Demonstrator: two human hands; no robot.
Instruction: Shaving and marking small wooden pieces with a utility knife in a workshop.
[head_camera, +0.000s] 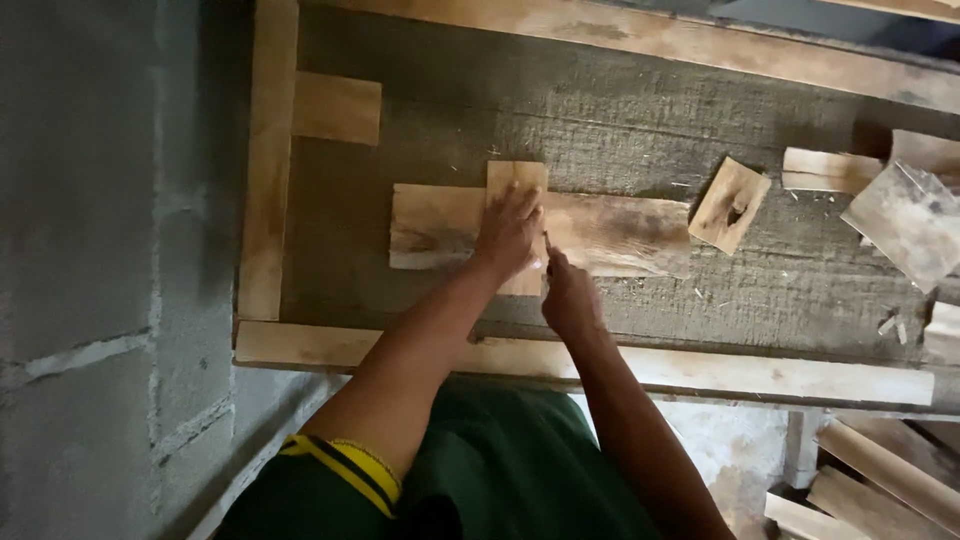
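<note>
Basically, left hand (508, 232) lies flat, fingers spread, pressing a small upright wood block (518, 180) that sits crosswise on a long flat board (620, 232) in the middle of the worktop (600, 120). Right hand (570, 297) is clenched around a thin pencil-like tool (547, 243), tip touching the block's right edge; tool too small to identify. Square offcut (730, 204) lies just right of the board, more scraps (905, 215) at far right. Wooden frame rail (780, 377) runs along the near edge, grey block wall (90, 280) on the left.
</note>
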